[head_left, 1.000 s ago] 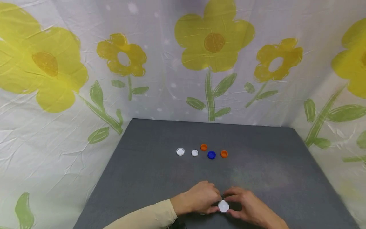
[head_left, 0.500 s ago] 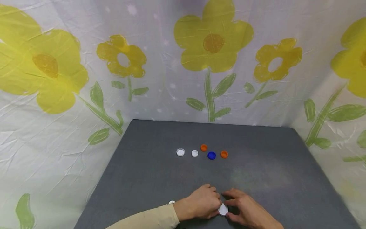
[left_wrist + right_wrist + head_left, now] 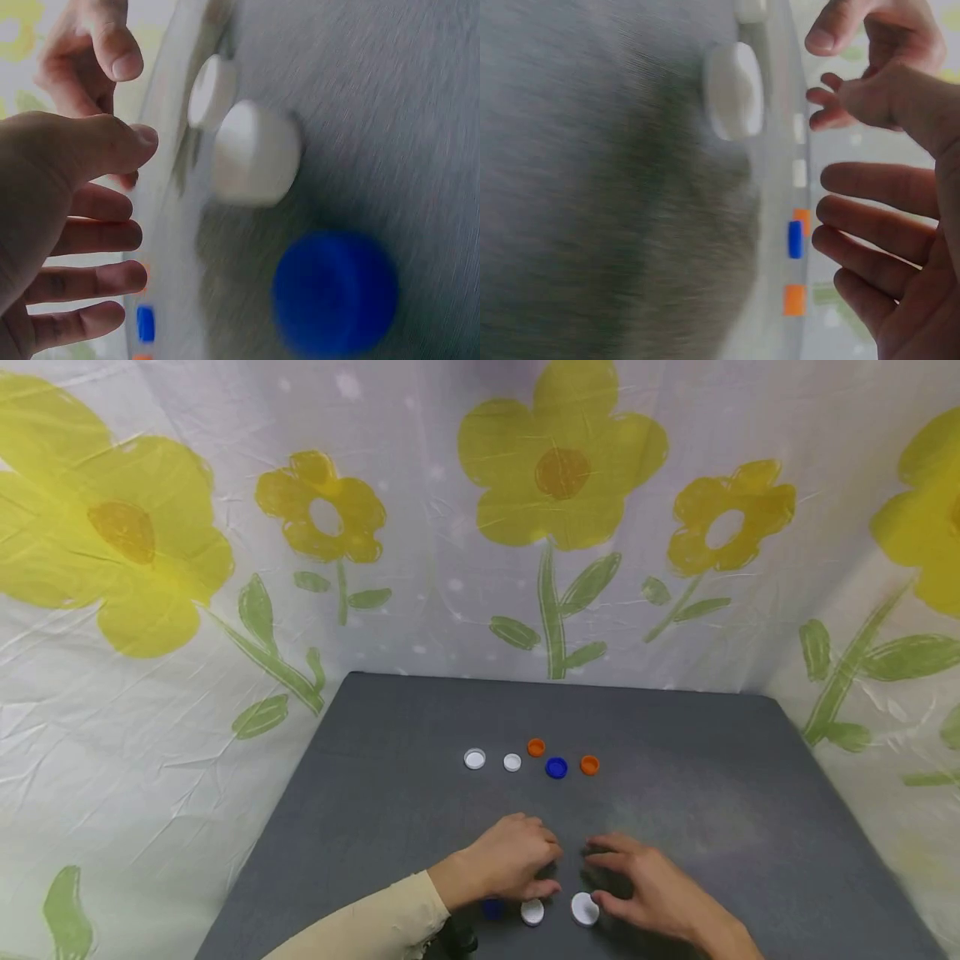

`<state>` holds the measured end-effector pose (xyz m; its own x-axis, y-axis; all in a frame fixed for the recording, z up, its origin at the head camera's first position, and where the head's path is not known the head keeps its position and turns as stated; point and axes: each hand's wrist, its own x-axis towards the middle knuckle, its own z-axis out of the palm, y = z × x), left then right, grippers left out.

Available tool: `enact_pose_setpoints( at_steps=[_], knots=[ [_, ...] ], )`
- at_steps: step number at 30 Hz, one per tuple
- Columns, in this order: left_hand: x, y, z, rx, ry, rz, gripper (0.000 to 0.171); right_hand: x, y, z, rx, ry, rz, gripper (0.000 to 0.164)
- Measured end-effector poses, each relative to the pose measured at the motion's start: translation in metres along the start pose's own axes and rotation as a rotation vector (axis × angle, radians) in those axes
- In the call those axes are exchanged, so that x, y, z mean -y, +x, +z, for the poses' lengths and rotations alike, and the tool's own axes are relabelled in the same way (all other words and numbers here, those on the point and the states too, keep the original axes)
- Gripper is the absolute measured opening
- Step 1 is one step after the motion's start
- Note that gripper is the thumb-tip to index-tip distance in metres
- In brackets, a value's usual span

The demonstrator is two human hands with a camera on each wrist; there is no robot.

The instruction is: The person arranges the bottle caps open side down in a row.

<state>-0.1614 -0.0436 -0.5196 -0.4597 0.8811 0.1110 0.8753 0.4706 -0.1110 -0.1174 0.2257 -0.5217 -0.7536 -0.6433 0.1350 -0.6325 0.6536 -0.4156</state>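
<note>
Both our hands hover with fingers relaxed, holding nothing: two white caps [image 3: 532, 912] [image 3: 584, 909] lie just below and between left hand [image 3: 510, 862] and right hand [image 3: 652, 887].

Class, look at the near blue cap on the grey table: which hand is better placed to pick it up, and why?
Probably the left hand: the near blue cap lies just beside it, while the right hand sits beyond two white caps.

Grey table [image 3: 375, 827]: three white caps [image 3: 585, 908], two blue [image 3: 556, 767], two orange [image 3: 589, 765].
</note>
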Motion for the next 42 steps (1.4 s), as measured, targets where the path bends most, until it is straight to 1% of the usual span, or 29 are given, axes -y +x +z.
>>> enact_pose_setpoints(
  at_steps=[2,6,9,12,16,19,21,25,27,30,32,35,38,42],
  knots=[
    [0.008,-0.004,-0.002,-0.015,0.001,-0.039,0.034,0.0,0.006,-0.003,-0.044,-0.038,-0.02,0.038],
    [0.026,-0.014,-0.008,-0.032,0.005,-0.11,0.037,-0.001,0.024,-0.009,-0.099,-0.087,-0.04,0.043],
    [0.042,-0.023,-0.013,-0.044,0.0,-0.146,0.038,-0.002,0.04,-0.012,-0.128,-0.107,-0.064,0.045],
    [0.058,-0.032,-0.02,-0.054,-0.005,-0.168,0.04,-0.004,0.059,-0.016,-0.154,-0.136,-0.087,0.046],
    [0.077,-0.044,-0.026,-0.049,-0.04,-0.201,0.04,-0.004,0.083,-0.021,-0.166,-0.165,-0.079,0.049],
    [0.089,-0.052,-0.028,-0.046,-0.091,-0.251,0.041,-0.001,0.101,-0.024,-0.158,-0.174,-0.077,0.052],
    [0.097,-0.057,-0.028,-0.053,-0.105,-0.293,0.043,0.001,0.113,-0.025,-0.153,-0.174,-0.088,0.052],
    [0.114,-0.064,-0.026,-0.087,-0.09,-0.374,0.044,0.003,0.137,-0.026,-0.146,-0.181,-0.123,0.052],
    [0.122,-0.066,-0.024,-0.096,-0.09,-0.413,0.045,0.004,0.148,-0.026,-0.134,-0.187,-0.14,0.051],
    [0.131,-0.066,-0.021,-0.087,-0.103,-0.462,0.047,0.003,0.164,-0.023,-0.116,-0.21,-0.154,0.05],
    [0.136,-0.065,-0.019,-0.074,-0.111,-0.487,0.048,0.002,0.174,-0.02,-0.106,-0.219,-0.152,0.05],
    [0.143,-0.063,-0.017,-0.067,-0.129,-0.505,0.046,0.002,0.188,-0.015,-0.094,-0.226,-0.139,0.05],
    [0.149,-0.061,-0.013,-0.066,-0.143,-0.52,0.044,0.001,0.201,-0.009,-0.069,-0.206,-0.109,0.05],
    [0.156,-0.059,-0.007,-0.057,-0.158,-0.545,0.043,0.001,0.216,-0.001,-0.025,-0.157,-0.045,0.051]
  ],
)
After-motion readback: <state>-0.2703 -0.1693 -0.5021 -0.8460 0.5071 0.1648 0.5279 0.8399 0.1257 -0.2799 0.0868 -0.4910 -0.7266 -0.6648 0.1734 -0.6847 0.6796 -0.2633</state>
